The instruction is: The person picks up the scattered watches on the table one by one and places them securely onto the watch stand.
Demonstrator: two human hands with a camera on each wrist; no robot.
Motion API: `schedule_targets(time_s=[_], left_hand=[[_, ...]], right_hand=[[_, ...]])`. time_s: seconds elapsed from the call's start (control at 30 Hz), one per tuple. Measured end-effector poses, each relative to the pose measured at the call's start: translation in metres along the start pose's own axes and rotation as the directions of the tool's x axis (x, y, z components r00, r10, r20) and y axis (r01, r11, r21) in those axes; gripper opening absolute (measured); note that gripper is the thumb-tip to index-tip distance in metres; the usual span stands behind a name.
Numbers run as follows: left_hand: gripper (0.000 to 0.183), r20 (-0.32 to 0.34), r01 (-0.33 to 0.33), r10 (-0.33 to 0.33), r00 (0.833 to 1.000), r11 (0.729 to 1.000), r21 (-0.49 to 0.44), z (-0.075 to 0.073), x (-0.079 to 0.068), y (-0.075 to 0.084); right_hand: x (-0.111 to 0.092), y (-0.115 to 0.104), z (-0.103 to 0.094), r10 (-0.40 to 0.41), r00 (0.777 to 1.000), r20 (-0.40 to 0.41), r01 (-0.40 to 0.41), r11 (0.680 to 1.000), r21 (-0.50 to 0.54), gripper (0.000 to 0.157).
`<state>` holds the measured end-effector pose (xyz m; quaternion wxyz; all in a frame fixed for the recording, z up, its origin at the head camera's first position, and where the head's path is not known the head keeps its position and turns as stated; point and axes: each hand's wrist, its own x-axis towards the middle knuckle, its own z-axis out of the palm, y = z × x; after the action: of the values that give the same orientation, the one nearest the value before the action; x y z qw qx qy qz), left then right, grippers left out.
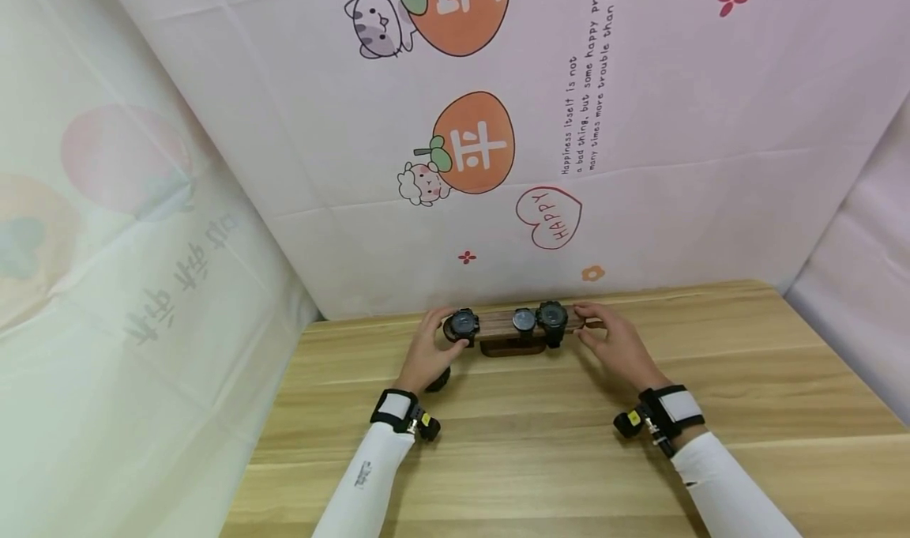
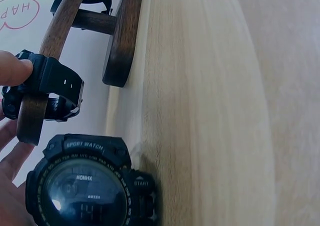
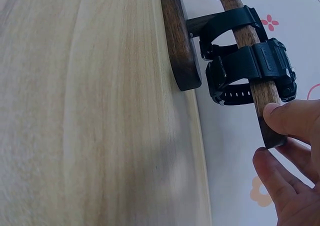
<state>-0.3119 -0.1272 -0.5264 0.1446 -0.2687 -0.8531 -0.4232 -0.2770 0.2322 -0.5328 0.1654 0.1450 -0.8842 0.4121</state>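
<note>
A dark wooden watch stand has a horizontal bar (image 1: 496,325) raised over a small base (image 1: 512,349). My left hand (image 1: 426,355) grips a black wristwatch (image 2: 64,81) strapped round the bar's left end, its thumb on the strap and fingers behind. At the opposite end, my right hand (image 1: 620,350) pinches the bare wood tip between thumb and fingers. Close by on the bar sit a large black watch (image 1: 552,315) and a smaller dark watch (image 1: 524,320). Another black sport watch (image 2: 85,186) lies on the table near my left wrist, its dial facing up in the left wrist view.
The stand is at the back edge of a light wood table (image 1: 526,443). Right behind it rises a white printed cloth (image 1: 355,206), and more cloth hangs along both sides.
</note>
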Motion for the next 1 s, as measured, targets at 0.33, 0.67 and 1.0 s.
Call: schedule_targets(time_s=[0.33, 0.67, 1.0], left_hand=[[0.059, -0.002, -0.004, 0.004, 1.0, 1.0, 0.015, 0.0055, 0.0014, 0.0003], [0.059, -0.009, -0.01, 0.011, 1.0, 0.998, 0.066, 0.0055, 0.0015, 0.0044], [0.058, -0.027, -0.053, 0.057, 0.998, 0.992, 0.118, 0.0079, 0.0045, 0.0037]], right_hand=[[-0.0012, -0.0002, 0.0002, 0.007, 1.0, -0.001, -0.007, 1.0, 0.011, 0.04], [-0.0012, -0.0012, -0.0006, -0.007, 1.0, 0.002, 0.007, 1.0, 0.0, 0.042], [-0.0003, 0.0004, 0.0011, -0.005, 1.0, -0.001, 0.005, 1.0, -0.013, 0.04]])
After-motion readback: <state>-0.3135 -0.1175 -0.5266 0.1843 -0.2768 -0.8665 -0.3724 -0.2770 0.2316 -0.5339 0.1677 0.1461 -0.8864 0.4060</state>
